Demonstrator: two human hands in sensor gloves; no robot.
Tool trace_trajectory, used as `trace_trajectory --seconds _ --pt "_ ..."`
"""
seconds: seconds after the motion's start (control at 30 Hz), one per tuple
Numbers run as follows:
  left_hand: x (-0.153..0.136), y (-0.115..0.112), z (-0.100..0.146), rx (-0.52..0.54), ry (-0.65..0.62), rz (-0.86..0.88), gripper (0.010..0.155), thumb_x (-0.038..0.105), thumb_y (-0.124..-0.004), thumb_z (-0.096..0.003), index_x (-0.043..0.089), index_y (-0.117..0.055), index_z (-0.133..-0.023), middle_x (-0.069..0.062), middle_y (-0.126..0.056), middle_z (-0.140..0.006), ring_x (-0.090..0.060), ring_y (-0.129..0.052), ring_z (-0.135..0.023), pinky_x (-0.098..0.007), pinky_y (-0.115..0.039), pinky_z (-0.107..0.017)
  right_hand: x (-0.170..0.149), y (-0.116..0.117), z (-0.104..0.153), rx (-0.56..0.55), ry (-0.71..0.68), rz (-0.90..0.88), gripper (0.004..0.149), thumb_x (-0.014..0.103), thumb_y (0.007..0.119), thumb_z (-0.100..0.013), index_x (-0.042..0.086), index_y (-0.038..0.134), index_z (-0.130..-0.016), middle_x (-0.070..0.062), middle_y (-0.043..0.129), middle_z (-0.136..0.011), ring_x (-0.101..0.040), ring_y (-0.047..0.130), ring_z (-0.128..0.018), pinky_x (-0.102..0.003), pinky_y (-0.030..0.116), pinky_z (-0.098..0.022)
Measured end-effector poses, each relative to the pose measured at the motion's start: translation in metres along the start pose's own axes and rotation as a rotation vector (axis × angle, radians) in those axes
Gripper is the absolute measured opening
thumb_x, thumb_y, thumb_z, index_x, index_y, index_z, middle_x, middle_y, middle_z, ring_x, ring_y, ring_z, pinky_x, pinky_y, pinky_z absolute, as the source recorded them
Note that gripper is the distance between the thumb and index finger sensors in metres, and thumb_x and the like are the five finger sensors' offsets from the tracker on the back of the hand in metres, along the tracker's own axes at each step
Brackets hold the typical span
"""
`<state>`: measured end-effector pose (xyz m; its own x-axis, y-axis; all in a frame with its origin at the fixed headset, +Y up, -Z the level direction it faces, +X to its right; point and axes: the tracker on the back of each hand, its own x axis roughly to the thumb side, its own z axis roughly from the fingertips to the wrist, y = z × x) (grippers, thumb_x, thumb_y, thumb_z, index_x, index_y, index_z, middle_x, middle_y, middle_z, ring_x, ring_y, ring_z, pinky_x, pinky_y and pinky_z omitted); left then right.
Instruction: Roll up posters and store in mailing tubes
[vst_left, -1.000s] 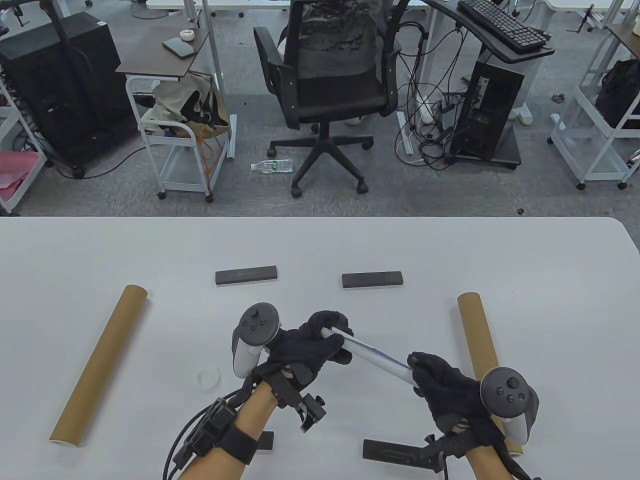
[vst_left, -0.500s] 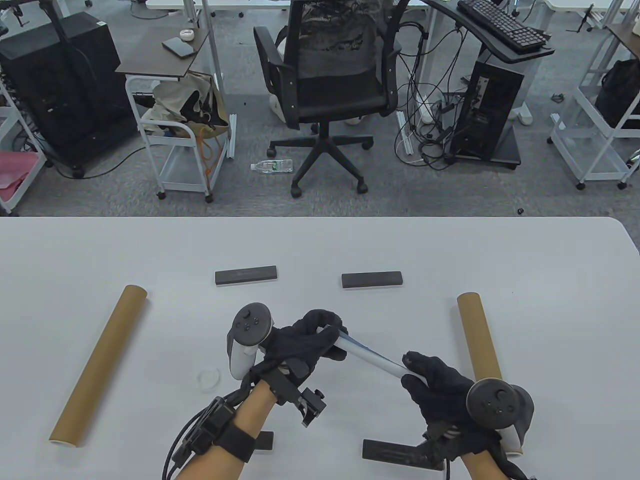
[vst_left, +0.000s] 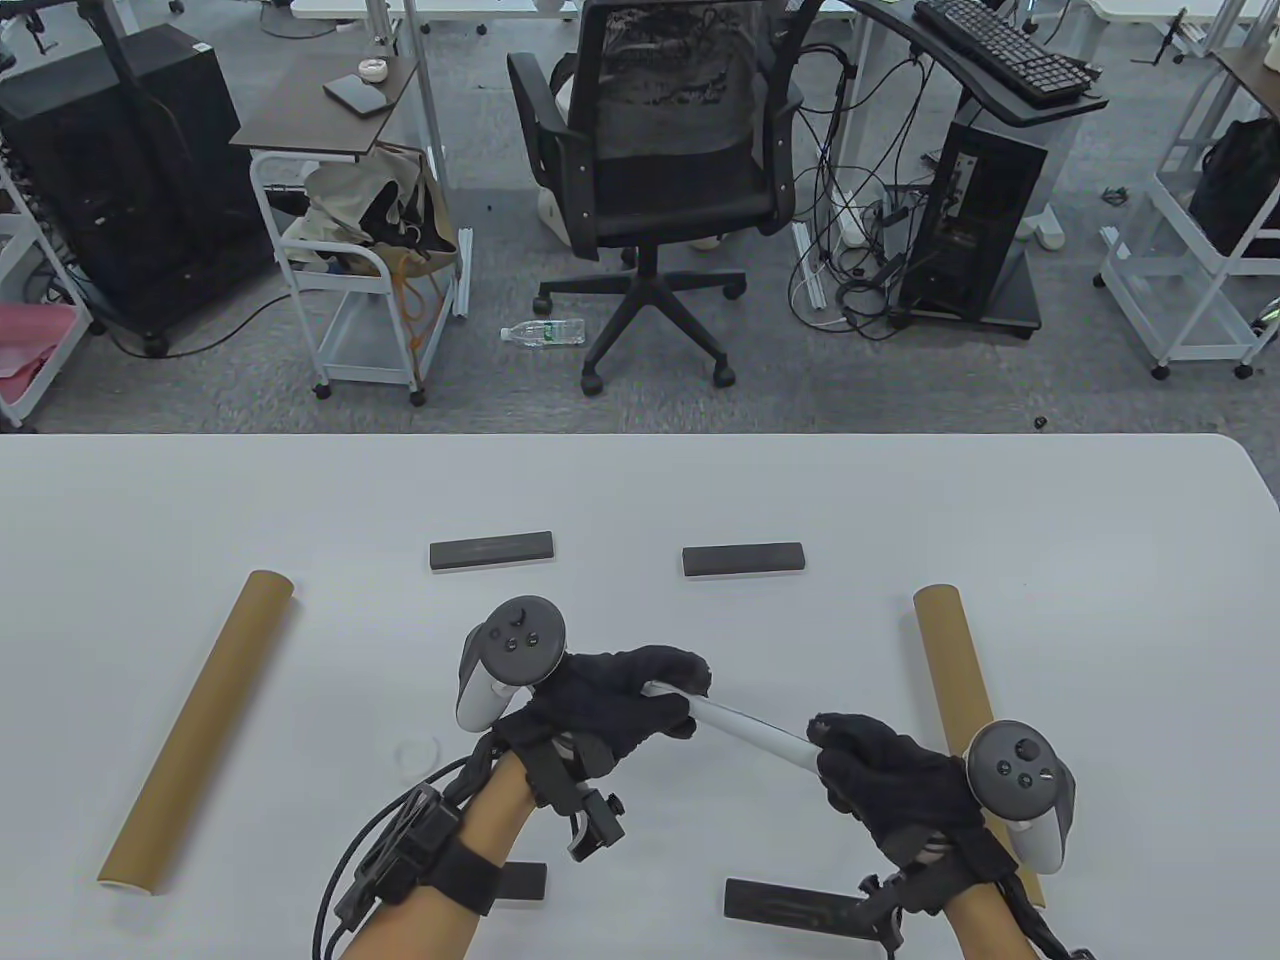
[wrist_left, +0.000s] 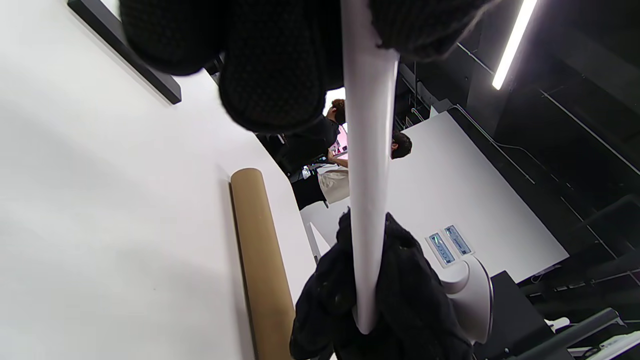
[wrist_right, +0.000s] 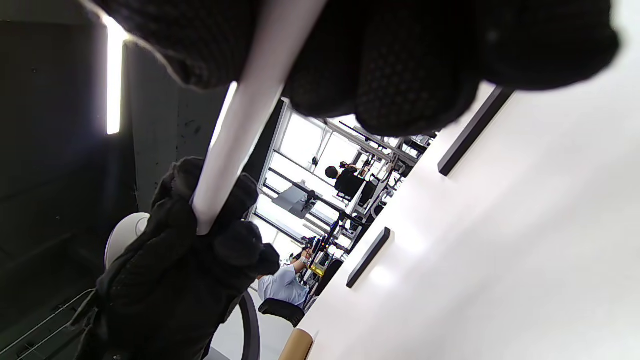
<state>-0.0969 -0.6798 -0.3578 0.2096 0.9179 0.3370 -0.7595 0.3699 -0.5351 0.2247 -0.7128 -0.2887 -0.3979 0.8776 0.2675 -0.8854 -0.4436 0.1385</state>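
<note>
A thin white rolled poster (vst_left: 750, 728) is held above the table between both hands. My left hand (vst_left: 640, 690) grips its left end and my right hand (vst_left: 860, 755) grips its right end. In the left wrist view the roll (wrist_left: 369, 165) runs down to the right glove; in the right wrist view the roll (wrist_right: 235, 130) runs to the left glove. One brown mailing tube (vst_left: 195, 730) lies at the left. A second brown tube (vst_left: 950, 660) lies at the right, partly under my right wrist. It also shows in the left wrist view (wrist_left: 260, 260).
Two dark bars (vst_left: 491, 551) (vst_left: 742, 559) lie at mid-table and two more (vst_left: 790, 903) (vst_left: 522, 882) near the front edge. A small white cap (vst_left: 416, 753) lies left of my left arm. An office chair (vst_left: 660, 150) stands beyond the table.
The roll looks thinner and tighter than a second ago. Both hands have shifted slightly, the left hand's fingers turned over the roll's end. The tubes have not moved.
</note>
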Motion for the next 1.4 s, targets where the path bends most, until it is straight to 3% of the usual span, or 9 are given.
trace_trajectory --seconds 0.23,0.37,0.5,0.67,0.97,1.13,1.2,1.23,1.4 --pt "-0.002 0.002 0.001 0.104 0.077 -0.011 0.044 0.039 -0.079 -0.0443 0.034 -0.074 -0.087 -0.004 -0.090 -0.083 -0.019 -0.108 -0.054 -0.046 -0.087 -0.049 0.013 -0.005 0.003 -0.059 -0.087 0.235 0.054 0.037 0.084 -0.044 0.011 0.068 -0.089 -0.019 0.083 -0.070 -0.041 0.090 -0.047 -0.054 0.077 -0.032" --pt "-0.001 0.000 0.002 0.118 0.074 -0.011 0.044 0.042 -0.078 -0.0448 0.036 -0.073 -0.088 -0.003 -0.088 -0.084 -0.020 -0.106 -0.057 -0.048 -0.085 -0.050 0.012 -0.006 0.003 -0.099 -0.078 0.145 0.050 0.035 0.083 -0.044 0.011 0.071 -0.087 -0.018 0.085 -0.066 -0.039 0.092 -0.042 -0.052 0.079 -0.028" --pt "0.006 -0.001 0.002 0.059 -0.017 -0.069 0.048 0.042 -0.081 -0.0438 0.042 -0.070 -0.090 -0.004 -0.067 -0.103 -0.027 -0.091 -0.082 -0.053 -0.076 -0.060 0.000 -0.007 0.000 -0.054 -0.018 -0.055 0.047 0.035 0.082 -0.045 0.009 0.074 -0.084 -0.017 0.089 -0.057 -0.036 0.095 -0.034 -0.050 0.081 -0.023" --pt "0.009 0.001 0.002 0.124 -0.029 -0.013 0.042 0.037 -0.081 -0.0441 0.036 -0.077 -0.086 -0.003 -0.083 -0.088 -0.022 -0.102 -0.063 -0.050 -0.082 -0.054 -0.003 -0.006 0.001 -0.054 -0.008 -0.097 0.050 0.037 0.083 -0.045 0.009 0.073 -0.085 -0.018 0.088 -0.059 -0.038 0.095 -0.036 -0.051 0.081 -0.024" --pt "0.009 0.001 0.003 0.193 -0.028 -0.033 0.042 0.038 -0.079 -0.0441 0.033 -0.077 -0.086 -0.002 -0.085 -0.086 -0.020 -0.103 -0.059 -0.048 -0.084 -0.052 0.005 -0.010 0.003 -0.136 -0.026 -0.054 0.050 0.033 0.083 -0.045 0.010 0.069 -0.087 -0.020 0.083 -0.069 -0.041 0.091 -0.045 -0.053 0.078 -0.030" --pt "0.008 0.010 0.006 0.283 0.005 0.017 0.042 0.037 -0.078 -0.0444 0.031 -0.076 -0.086 -0.004 -0.085 -0.085 -0.019 -0.103 -0.057 -0.048 -0.084 -0.051 0.024 -0.034 0.016 -0.378 -0.056 0.358 0.052 0.034 0.084 -0.045 0.007 0.070 -0.087 -0.024 0.080 -0.070 -0.046 0.088 -0.048 -0.058 0.074 -0.033" --pt "0.006 0.019 0.012 0.374 0.041 0.016 0.042 0.037 -0.078 -0.0443 0.032 -0.076 -0.086 -0.004 -0.085 -0.085 -0.019 -0.103 -0.056 -0.048 -0.084 -0.051 0.030 -0.043 0.022 -0.472 0.055 0.646 0.055 0.037 0.083 -0.044 0.008 0.069 -0.089 -0.023 0.079 -0.074 -0.046 0.087 -0.052 -0.058 0.075 -0.036" --pt "0.005 0.024 0.014 0.416 0.060 0.029 0.042 0.037 -0.078 -0.0443 0.032 -0.075 -0.086 -0.003 -0.085 -0.085 -0.019 -0.103 -0.057 -0.048 -0.084 -0.051 0.026 -0.047 0.022 -0.465 0.240 0.760 0.058 0.039 0.083 -0.044 0.010 0.066 -0.092 -0.023 0.074 -0.080 -0.047 0.083 -0.060 -0.059 0.072 -0.041" --pt "0.000 0.035 0.019 0.470 0.091 0.106 0.042 0.037 -0.077 -0.0448 0.031 -0.075 -0.086 -0.004 -0.084 -0.085 -0.019 -0.102 -0.057 -0.048 -0.083 -0.051 -0.020 -0.053 0.014 -0.271 0.746 0.945 0.080 0.049 0.083 -0.044 0.012 0.042 -0.102 -0.024 0.048 -0.099 -0.051 0.062 -0.080 -0.062 0.062 -0.054"
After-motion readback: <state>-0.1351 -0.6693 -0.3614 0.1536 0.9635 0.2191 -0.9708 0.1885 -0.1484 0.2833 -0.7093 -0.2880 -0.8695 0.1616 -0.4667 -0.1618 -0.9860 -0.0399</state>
